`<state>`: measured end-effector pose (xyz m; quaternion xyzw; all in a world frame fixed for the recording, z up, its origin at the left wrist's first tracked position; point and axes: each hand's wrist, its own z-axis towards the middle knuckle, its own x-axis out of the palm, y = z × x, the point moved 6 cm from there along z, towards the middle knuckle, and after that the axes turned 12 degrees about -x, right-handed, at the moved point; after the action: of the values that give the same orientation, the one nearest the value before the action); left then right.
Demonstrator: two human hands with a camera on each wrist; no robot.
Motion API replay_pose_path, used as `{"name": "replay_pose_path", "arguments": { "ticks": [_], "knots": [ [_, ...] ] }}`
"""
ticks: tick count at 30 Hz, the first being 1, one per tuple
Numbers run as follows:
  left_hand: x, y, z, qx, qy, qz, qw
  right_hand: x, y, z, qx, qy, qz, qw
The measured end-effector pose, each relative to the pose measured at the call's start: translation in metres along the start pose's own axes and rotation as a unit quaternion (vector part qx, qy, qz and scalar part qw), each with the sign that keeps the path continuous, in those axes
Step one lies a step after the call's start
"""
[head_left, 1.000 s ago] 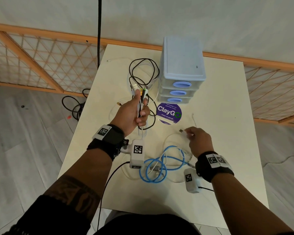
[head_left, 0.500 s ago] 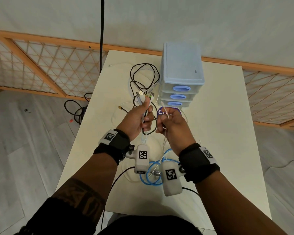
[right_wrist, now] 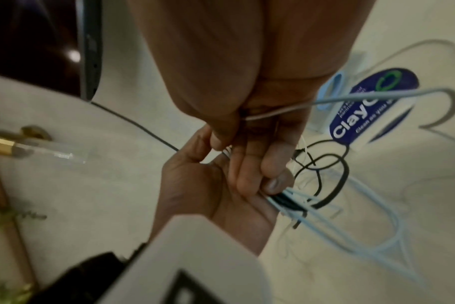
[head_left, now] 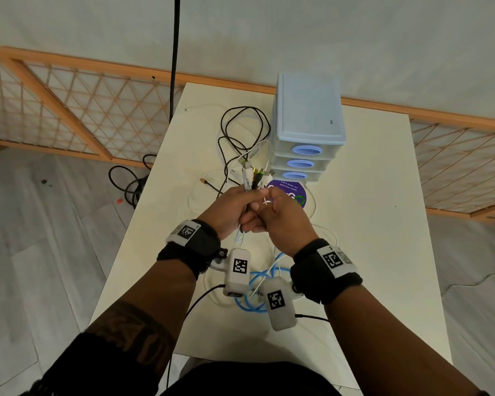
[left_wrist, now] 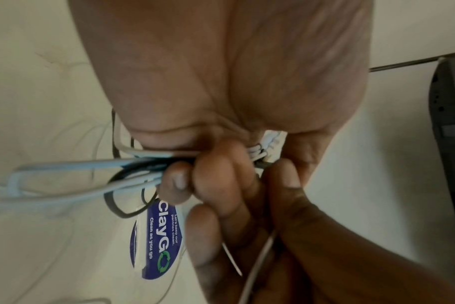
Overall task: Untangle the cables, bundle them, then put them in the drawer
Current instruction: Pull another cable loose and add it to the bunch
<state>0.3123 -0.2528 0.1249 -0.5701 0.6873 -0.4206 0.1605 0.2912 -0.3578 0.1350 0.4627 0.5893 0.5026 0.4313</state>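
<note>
White tabletop (head_left: 369,252) fills the middle of the room, with a lattice screen (head_left: 69,110) along the wall behind it. Nearest the person, at about 6 o'clock on the table, a blue cable (head_left: 256,281) lies coiled under the wrists. Just above it the two hands meet. The left hand (head_left: 229,207) has its fingers (left_wrist: 221,170) curled tight round a gathered bunch of cables (left_wrist: 96,172), plug ends (head_left: 255,174) sticking up out of the fist. The right hand (head_left: 280,218) presses against it, fingers curled and pinching a thin white cable (right_wrist: 325,101) into that bunch. Beyond the hands a round purple sticker (head_left: 297,192) lies on the table, then, at 12 o'clock, loose loops of black cable (head_left: 240,130) trail to the left of the stacked drawer unit (head_left: 307,115), all three drawers closed.

Risk as I see it: those slack loops trail from the fist, so pulling the bunch tighter could drag them into a fresh knot or snag them on the drawer unit. A plug may also slip out of the left fist while the right feeds the white one in
</note>
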Motion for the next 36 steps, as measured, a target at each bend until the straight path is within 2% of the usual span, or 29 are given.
{"name": "replay_pose_path", "arguments": {
  "ticks": [4, 7, 11, 13, 20, 23, 25, 27, 29, 32, 34, 36],
  "knots": [
    [0.002, -0.001, 0.001, 0.009, -0.002, 0.015, 1.000, -0.004, 0.001, 0.002, -0.017, 0.018, -0.066, 0.998],
    [-0.006, -0.003, 0.005, 0.009, -0.049, 0.009, 0.999, -0.006, 0.004, 0.003, -0.044, 0.020, -0.111, 0.993],
    [-0.012, -0.008, 0.006, 0.009, -0.091, -0.014, 0.996, 0.000, 0.000, -0.001, -0.031, 0.042, -0.116, 0.992],
    [-0.010, -0.011, 0.007, 0.011, -0.090, -0.032, 0.995, 0.000, -0.005, -0.005, -0.017, 0.044, -0.102, 0.994],
    [-0.008, -0.016, 0.005, 0.027, -0.087, -0.203, 0.975, 0.004, -0.022, -0.020, 0.017, 0.070, -0.005, 0.997],
    [-0.010, -0.021, 0.004, 0.031, -0.072, -0.223, 0.972, 0.003, -0.029, -0.028, 0.024, 0.086, 0.015, 0.996],
    [-0.012, -0.024, 0.001, 0.035, -0.065, -0.226, 0.971, -0.004, -0.031, -0.031, 0.044, 0.067, 0.045, 0.996],
    [-0.011, -0.022, 0.000, 0.030, -0.064, -0.215, 0.974, -0.011, -0.034, -0.028, 0.072, 0.016, 0.120, 0.990],
    [-0.006, -0.017, -0.002, 0.018, -0.056, -0.196, 0.979, -0.020, -0.039, -0.023, 0.097, -0.058, 0.232, 0.966],
    [0.000, -0.015, -0.007, 0.021, -0.046, -0.128, 0.990, -0.027, -0.044, -0.018, 0.127, -0.121, 0.287, 0.942],
    [0.001, -0.019, -0.012, 0.039, -0.052, -0.036, 0.997, -0.030, -0.044, -0.017, 0.139, -0.144, 0.306, 0.931],
    [-0.003, -0.021, -0.017, 0.060, -0.080, 0.120, 0.988, -0.037, -0.042, -0.016, 0.147, -0.168, 0.325, 0.919]
  ]
}}
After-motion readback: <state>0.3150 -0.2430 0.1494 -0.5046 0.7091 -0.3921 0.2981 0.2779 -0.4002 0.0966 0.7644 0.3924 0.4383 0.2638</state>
